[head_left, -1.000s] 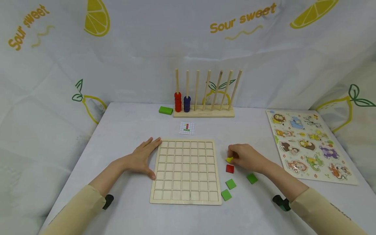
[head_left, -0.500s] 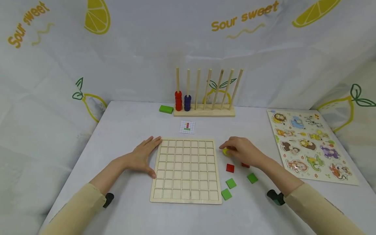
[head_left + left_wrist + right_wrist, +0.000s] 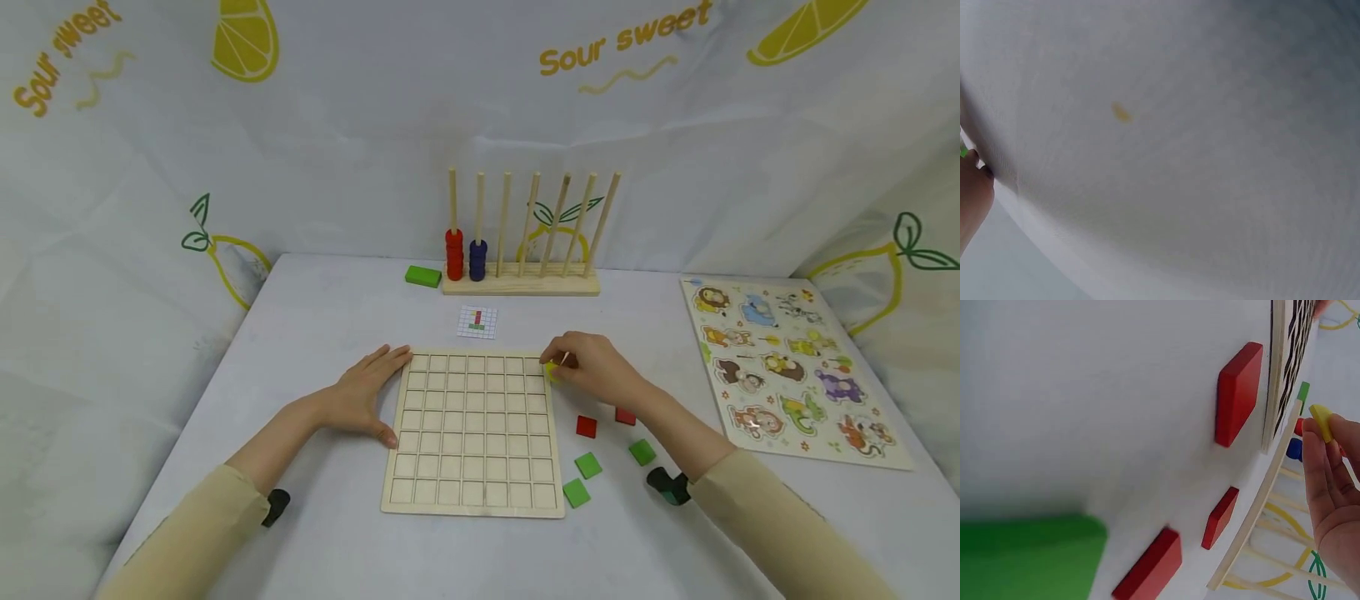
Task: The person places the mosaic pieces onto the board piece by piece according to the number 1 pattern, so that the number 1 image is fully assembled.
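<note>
My left hand lies with spread fingers along the left edge of a square wooden grid board, thumb and fingertips at its rim. In the left wrist view only part of that hand shows at the left edge. Between thumb and fingers my right hand pinches a small yellow piece at the board's upper right corner. Right of the board lie red tiles and green tiles. A third red tile shows in the right wrist view, hidden behind the hand from the head.
Behind the board lies a small card with a coloured grid pattern. Farther back stands a wooden peg rack with red and blue beads, and a green block beside it. An animal puzzle board lies at the right.
My right hand has moved left and away from me with the yellow piece, from beside the red tiles to the board's upper right corner. The left hand has stayed in place.
</note>
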Demonstrator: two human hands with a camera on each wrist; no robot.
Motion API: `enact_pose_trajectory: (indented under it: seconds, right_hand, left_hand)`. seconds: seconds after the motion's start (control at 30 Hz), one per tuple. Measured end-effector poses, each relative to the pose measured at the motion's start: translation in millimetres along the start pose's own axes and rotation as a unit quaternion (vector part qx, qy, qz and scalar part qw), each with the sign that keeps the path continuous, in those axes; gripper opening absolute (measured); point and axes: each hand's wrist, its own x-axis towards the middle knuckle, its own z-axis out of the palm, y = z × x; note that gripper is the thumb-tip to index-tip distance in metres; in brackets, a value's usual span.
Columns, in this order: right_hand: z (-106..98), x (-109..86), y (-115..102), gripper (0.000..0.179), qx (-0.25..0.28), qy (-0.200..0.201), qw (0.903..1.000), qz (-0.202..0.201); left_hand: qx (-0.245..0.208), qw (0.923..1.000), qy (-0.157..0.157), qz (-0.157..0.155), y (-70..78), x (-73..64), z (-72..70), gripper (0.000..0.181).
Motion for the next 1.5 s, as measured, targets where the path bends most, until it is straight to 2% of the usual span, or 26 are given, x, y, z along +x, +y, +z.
enact_pose_trajectory:
  seconds: [0.13,0.27,0.47,0.63,0.87,1.1,1.33,1.5]
  right_hand:
    - [8.2,15.8,-8.2,0.013,0.050,0.012,0.9984,0.021]
    - [14.8,32.2,-18.4,0.014,0.111,0.018,0.9927,0.044]
    - [24.1,52.1,-33.9,0.011,0.145,0.026,0.9880,0.046]
    - [35.9,64.7,-44.2,0.009,0.175,0.006,0.9836,0.046]
    - [52.0,78.1,-58.8,0.011,0.154,-0.034,0.9864,0.045]
    - [61.0,81.4,-66.2,0.006,0.138,-0.074,0.9862,0.053]
    - [63.3,79.4,-67.4,0.006,0.123,-0.090,0.9868,0.055]
    - [64.5,78.5,-67.3,0.005,0.100,-0.093,0.9898,0.042]
  left_hand:
    - [-0.001,1.0000,0.001,0.000,-0.9,-0.1,-0.4,0.134]
    - [-0.002,1.0000,0.001,0.001,-0.9,0.4,-0.1,0.134]
    - [-0.002,1.0000,0.000,0.000,1.9,1.3,0.1,0.133]
    - [-0.002,1.0000,-0.003,-0.004,3.3,1.1,-1.0,0.133]
    - [0.002,1.0000,-0.005,-0.004,3.4,0.8,-2.4,0.132]
    - [-0.004,0.9999,0.001,-0.010,1.9,0.0,-2.3,0.132]
    - [-0.004,1.0000,0.001,-0.008,0.3,0.3,-1.9,0.132]
    - [-0.001,1.0000,0.000,-0.008,0.0,1.6,-1.3,0.133]
